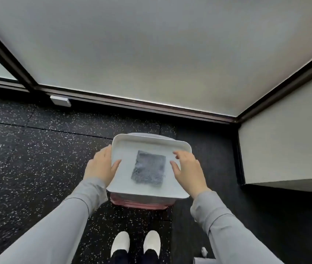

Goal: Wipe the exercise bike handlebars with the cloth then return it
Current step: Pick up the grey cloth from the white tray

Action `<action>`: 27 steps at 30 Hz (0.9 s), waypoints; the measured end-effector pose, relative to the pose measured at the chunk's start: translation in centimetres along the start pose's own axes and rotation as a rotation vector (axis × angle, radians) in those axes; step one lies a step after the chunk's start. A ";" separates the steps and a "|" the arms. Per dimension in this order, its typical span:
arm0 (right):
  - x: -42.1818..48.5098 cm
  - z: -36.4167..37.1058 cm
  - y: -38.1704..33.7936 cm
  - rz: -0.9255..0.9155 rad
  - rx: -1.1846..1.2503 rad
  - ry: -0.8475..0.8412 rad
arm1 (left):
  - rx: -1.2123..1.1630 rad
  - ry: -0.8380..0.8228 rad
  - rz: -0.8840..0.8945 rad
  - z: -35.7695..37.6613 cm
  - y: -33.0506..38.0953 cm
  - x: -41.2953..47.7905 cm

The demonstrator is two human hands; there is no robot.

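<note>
A folded grey cloth (149,167) lies flat in the middle of a white tray (151,141). The tray rests on a low stand with a pink lower part (142,203). My left hand (100,168) holds the tray's left rim, thumb inside the tray and fingers along the outside. My right hand (186,172) is over the tray's right side, just right of the cloth, with its fingers apart and nothing in them. Neither hand touches the cloth. No exercise bike or handlebars are in view.
The floor is black speckled rubber (37,149). A frosted glass wall with a dark frame (151,107) stands behind the tray. A white ledge (284,149) juts out at the right. My white shoes (136,242) stand just before the stand.
</note>
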State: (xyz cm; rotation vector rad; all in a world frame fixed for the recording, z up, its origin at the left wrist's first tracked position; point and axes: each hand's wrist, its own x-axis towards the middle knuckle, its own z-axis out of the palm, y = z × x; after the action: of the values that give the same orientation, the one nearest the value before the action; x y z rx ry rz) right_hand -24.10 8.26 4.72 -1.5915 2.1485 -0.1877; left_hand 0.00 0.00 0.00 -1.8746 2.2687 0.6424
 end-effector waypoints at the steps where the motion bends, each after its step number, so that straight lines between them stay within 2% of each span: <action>1: 0.3 1.5 0.5 0.010 0.023 -0.006 | -0.027 -0.015 -0.042 1.5 -0.4 0.3; 5: 1.9 7.2 2.6 0.060 0.071 -0.031 | -0.190 -0.031 -0.130 7.7 -2.2 1.7; 9: 3.5 11.3 3.8 0.155 0.111 0.003 | -0.366 0.064 -0.180 10.7 -2.5 3.0; 15: 5.6 15.0 3.3 0.293 0.088 0.028 | -0.376 0.162 -0.194 12.2 -2.7 3.7; 19: 5.9 15.8 1.8 0.318 0.145 0.125 | -0.370 0.165 -0.189 12.3 -2.8 3.9; 22: 5.5 15.5 0.7 0.282 0.290 0.170 | -0.394 0.152 -0.187 12.0 -2.7 3.8; 27: 4.5 12.6 -0.9 0.217 0.498 0.198 | -0.413 0.029 -0.197 10.5 -2.8 3.4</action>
State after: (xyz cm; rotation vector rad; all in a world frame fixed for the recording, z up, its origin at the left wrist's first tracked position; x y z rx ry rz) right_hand -18.85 5.72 -7.37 -1.0863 2.1734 -0.7703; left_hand 0.23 0.72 -11.36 -2.2602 2.0457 1.1255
